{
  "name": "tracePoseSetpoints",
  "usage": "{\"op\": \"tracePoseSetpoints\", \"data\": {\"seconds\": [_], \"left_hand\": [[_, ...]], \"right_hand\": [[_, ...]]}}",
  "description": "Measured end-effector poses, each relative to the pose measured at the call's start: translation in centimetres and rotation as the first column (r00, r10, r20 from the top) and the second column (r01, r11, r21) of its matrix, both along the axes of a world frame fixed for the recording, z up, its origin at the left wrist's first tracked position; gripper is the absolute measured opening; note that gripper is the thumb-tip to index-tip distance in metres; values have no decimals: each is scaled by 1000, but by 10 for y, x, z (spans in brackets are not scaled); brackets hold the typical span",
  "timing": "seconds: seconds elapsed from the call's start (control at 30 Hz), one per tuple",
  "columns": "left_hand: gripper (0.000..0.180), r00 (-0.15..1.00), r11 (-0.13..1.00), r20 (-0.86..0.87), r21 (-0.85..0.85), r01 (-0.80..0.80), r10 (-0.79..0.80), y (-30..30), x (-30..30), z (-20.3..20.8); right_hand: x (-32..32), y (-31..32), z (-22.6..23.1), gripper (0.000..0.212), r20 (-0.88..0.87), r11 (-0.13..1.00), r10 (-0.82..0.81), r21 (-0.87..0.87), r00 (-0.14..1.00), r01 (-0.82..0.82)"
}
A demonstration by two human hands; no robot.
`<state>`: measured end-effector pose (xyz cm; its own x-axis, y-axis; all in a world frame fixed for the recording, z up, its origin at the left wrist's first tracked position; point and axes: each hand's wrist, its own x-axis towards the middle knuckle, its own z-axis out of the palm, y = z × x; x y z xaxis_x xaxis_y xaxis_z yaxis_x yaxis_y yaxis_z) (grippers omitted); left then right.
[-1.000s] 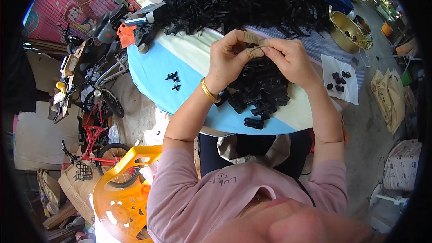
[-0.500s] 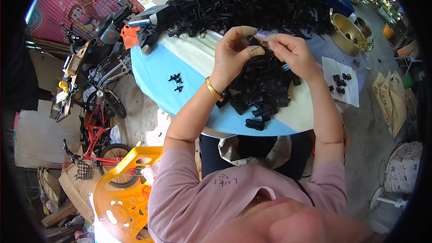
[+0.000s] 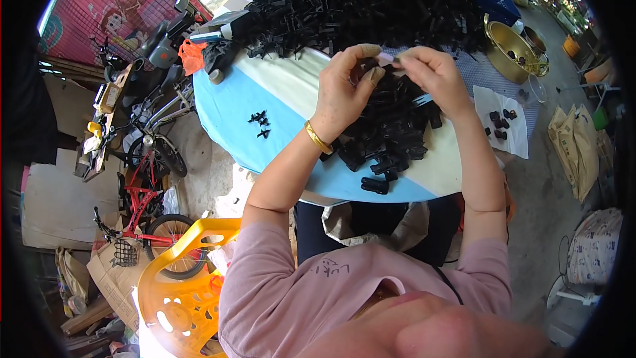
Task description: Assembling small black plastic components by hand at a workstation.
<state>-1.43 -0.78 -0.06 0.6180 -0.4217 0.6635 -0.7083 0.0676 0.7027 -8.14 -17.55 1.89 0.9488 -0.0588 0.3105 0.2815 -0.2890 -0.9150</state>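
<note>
Apparently, pale piece (image 3: 385, 58) between left fingers (image 3: 364, 50) and right fingers (image 3: 422, 59) (blurred).

This looks like a household garage or storeroom that doubles as a small workshop. The floor (image 3: 527, 212) is bare, grey concrete. Along the left side stand a red bike (image 3: 138, 200) with a basket and other parked cycles, near cardboard (image 3: 111, 272) and scrap wood (image 3: 86, 318). A pink panel (image 3: 79, 26) with a cartoon figure shows behind mesh. Domestic things mix in: a yellow plastic chair (image 3: 165, 278) and a brass-coloured pot (image 3: 501, 66). The workshop side shows in the cloth-covered table (image 3: 222, 109), heaped with small black parts (image 3: 358, 6).
</note>
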Motion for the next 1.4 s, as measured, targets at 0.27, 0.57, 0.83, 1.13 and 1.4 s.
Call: {"op": "tracePoseSetpoints", "data": {"seconds": [0.27, 0.57, 0.83, 1.13, 1.4], "left_hand": [[63, 899, 966, 399, 101, -239, 180, -4, -9, -5], [37, 522, 760, -580, -300, 577, -625, 14, 14, 2], [21, 453, 739, -634, -297, 605, -626, 15, 14, 4], [16, 721, 868, -484, -299, 397, -496, 10, 6, 5], [26, 813, 906, -405, -254, 338, -417, 8, 1, 0]], "right_hand": [[-1, 22, -5, 22, 180, 922, -144, -333, 973, 198], [-3, 2, 5, 18, 286, 999, -2, -43, 958, 15], [-2, 6, 4, 18, 381, 969, 165, -236, 910, -77], [-2, 14, -2, 13, 249, 998, 6, -64, 968, 10], [-4, 24, -2, 12, 276, 969, -52, -217, 960, 115]]}}
